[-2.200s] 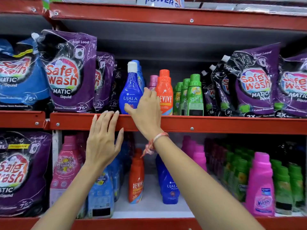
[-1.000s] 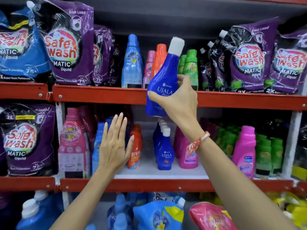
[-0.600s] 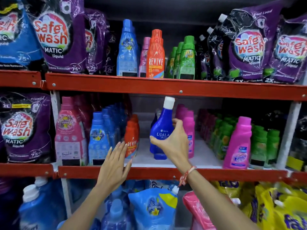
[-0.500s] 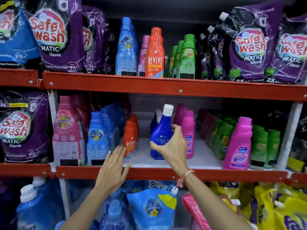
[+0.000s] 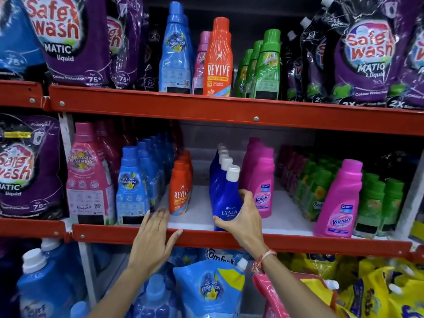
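A dark blue Ujala bottle with a white cap stands at the front of a row of like bottles on the middle shelf. My right hand grips its lower body, thumb on the left side and fingers curled round the right. My left hand lies flat with straight fingers on the red front edge of the same shelf, left of the bottle, just below an orange Revive bottle.
Pink Vanish bottles stand close to the right of the Ujala row, light blue bottles to the left. The top shelf holds Safewash pouches and more bottles. Refill pouches fill the bottom shelf.
My right hand carried the Ujala bottle from the top shelf down to the middle shelf and set it at the front of its row. My left hand dropped to the shelf edge.
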Demonstrator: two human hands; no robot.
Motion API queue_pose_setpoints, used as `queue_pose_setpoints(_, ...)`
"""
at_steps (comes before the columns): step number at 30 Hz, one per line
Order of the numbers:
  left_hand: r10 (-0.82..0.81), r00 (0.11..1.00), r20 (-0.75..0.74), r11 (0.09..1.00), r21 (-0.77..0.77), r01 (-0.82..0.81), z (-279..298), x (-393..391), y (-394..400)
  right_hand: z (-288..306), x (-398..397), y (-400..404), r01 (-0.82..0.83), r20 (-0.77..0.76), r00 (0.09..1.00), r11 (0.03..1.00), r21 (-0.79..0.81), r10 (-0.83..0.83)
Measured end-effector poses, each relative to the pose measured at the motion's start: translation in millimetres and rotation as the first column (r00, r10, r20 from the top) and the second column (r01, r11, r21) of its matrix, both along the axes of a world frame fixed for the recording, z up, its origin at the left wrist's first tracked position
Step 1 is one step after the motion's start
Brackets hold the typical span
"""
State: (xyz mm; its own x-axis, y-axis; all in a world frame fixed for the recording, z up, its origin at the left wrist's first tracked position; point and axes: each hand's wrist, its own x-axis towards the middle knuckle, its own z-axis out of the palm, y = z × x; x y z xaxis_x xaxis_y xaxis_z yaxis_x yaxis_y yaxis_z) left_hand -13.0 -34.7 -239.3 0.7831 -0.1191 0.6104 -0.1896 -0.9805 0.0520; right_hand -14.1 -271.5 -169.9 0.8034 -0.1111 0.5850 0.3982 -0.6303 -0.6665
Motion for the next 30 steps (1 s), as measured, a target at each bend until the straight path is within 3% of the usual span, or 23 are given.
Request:
queue_pose_setpoints(9, 0.060, 0.998, -0.036, 0.998, 0.000, -0.060, 4.0, 0.4, -3.6, -0.7, 4.5, -10.8, -0.148, -0.063, 0.987, 0.989, -0.015, 0.147)
queue_pose_setpoints(15, 0.110, 0.988, -0.108, 0.993, 0.041, -0.107, 9.1, -1.8, -4.0, 6.6, 0.9, -17.4, -0.172, -0.156, 0.976, 0.976, -0.136, 0.150)
queue_pose_setpoints(17, 0.120, 0.984, -0.133, 0.992, 0.060, -0.113, 9.8, -1.9, -3.8, 16.2, -6.3, -16.4, -0.086, -0.072, 0.995, 0.981, -0.174, 0.075)
queue_pose_setpoints(20, 0.124, 0.982, -0.143, 0.991, 0.060, -0.117, 10.5, -2.0, -4.2, 46.3, -18.6, -8.5, 0.039, 0.177, 0.984, 0.989, -0.146, -0.013)
queue_pose_setpoints(26, 0.123, 0.983, -0.136, 0.992, 0.038, -0.119, 10.2, -0.6, -3.9, 132.3, -38.4, 10.5, -0.004, 0.499, 0.865, 0.995, -0.104, 0.056)
queue_pose_setpoints(30, 0.108, 0.988, -0.113, 0.993, -0.036, -0.112, 6.5, 6.0, -3.3, 191.5, -39.6, 22.1, -0.011, 0.602, 0.796, 0.996, -0.086, 0.061)
